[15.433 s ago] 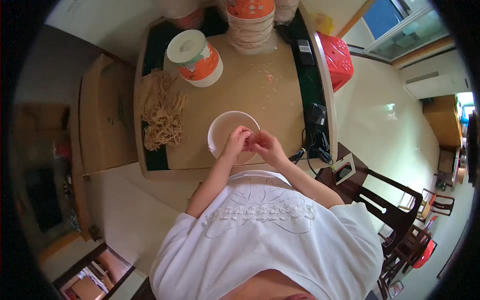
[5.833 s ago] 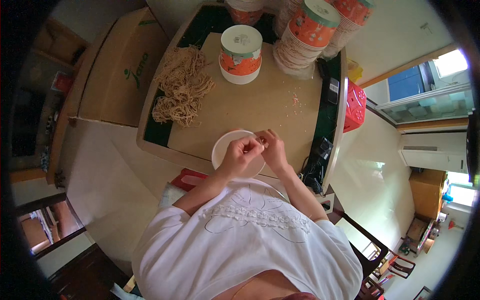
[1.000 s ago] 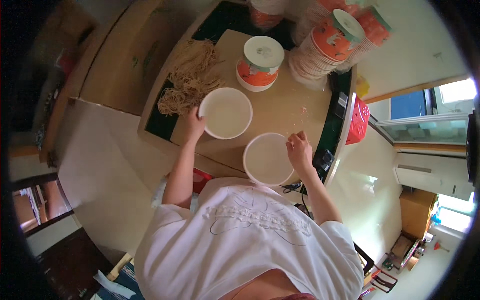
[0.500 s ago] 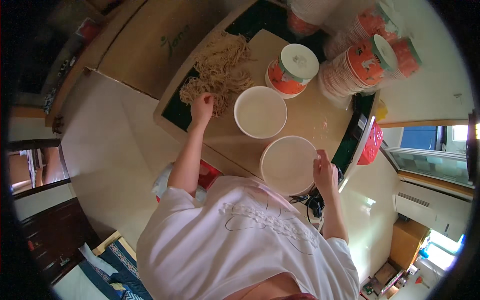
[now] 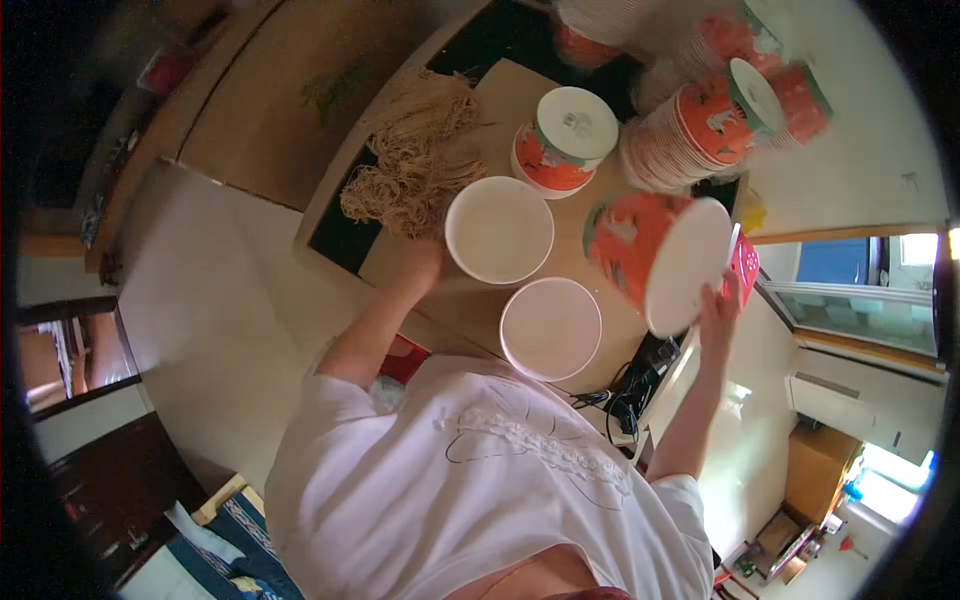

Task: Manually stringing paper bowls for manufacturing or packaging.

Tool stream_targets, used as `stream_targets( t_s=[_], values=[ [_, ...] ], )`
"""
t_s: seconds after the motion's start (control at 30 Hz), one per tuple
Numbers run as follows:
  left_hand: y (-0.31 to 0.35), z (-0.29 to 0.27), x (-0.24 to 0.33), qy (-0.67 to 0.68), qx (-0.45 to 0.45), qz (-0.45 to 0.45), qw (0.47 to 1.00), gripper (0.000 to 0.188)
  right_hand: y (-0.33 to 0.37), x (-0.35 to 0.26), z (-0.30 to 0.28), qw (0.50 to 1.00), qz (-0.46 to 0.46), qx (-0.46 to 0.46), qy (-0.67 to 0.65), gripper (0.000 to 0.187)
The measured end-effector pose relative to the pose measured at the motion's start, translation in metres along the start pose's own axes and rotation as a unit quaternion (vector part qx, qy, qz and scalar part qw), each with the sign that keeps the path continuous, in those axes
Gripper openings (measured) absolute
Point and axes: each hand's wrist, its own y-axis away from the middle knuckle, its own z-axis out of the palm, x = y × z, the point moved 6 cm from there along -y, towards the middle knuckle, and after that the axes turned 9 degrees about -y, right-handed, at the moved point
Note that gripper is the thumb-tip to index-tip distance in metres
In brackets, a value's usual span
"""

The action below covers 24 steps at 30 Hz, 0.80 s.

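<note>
Head view looked straight down over a white shirt (image 5: 480,500) to a table (image 5: 500,110) with a tan board on a dark green top. Nearest the body sat a round white lid (image 5: 551,329), lying flat near the table's front edge. Just beyond it stood an open white bowl (image 5: 499,229), apart from the lid. The left hand (image 5: 422,266) rested at the bowl's left rim, touching the near end of a heap of dry noodles (image 5: 412,165); whether its fingers were closed on any strands could not be told. The right hand (image 5: 719,309) was raised over the table's right edge, its fingers holding an orange paper bowl (image 5: 655,255) tipped on its side, white bottom facing the camera. Farther back stood a lidded orange bowl (image 5: 563,138), then stacks of orange bowls (image 5: 715,110) at the far right.
</note>
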Motion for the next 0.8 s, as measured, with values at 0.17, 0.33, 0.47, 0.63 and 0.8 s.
stream_targets(
  t_s=[0.17, 0.33, 0.47, 0.63, 0.8],
  values=[
    [0.013, 0.044, -0.049, -0.319, -0.133, -0.028, 0.938, 0.023, -0.038, 0.097, 0.056, 0.990, 0.106, 0.028, 0.092, 0.029],
    [0.015, -0.001, -0.023, -0.133, -0.008, -0.010, 0.991, 0.014, -0.035, 0.106, 0.085, 0.983, 0.124, 0.002, 0.133, 0.031],
    [0.015, -0.114, 0.069, 0.152, 0.090, 0.005, 0.984, 0.005, -0.029, 0.089, 0.071, 0.986, 0.004, 0.044, 0.159, 0.034],
    [0.010, -0.223, 0.143, 0.232, 0.191, 0.059, 0.952, 0.003, -0.010, 0.014, 0.084, 0.991, -0.108, 0.001, 0.083, 0.026],
    [0.008, -0.275, 0.205, 0.245, 0.282, 0.119, 0.920, 0.014, 0.006, -0.020, 0.103, 0.994, -0.094, -0.061, -0.015, 0.018]
  ],
)
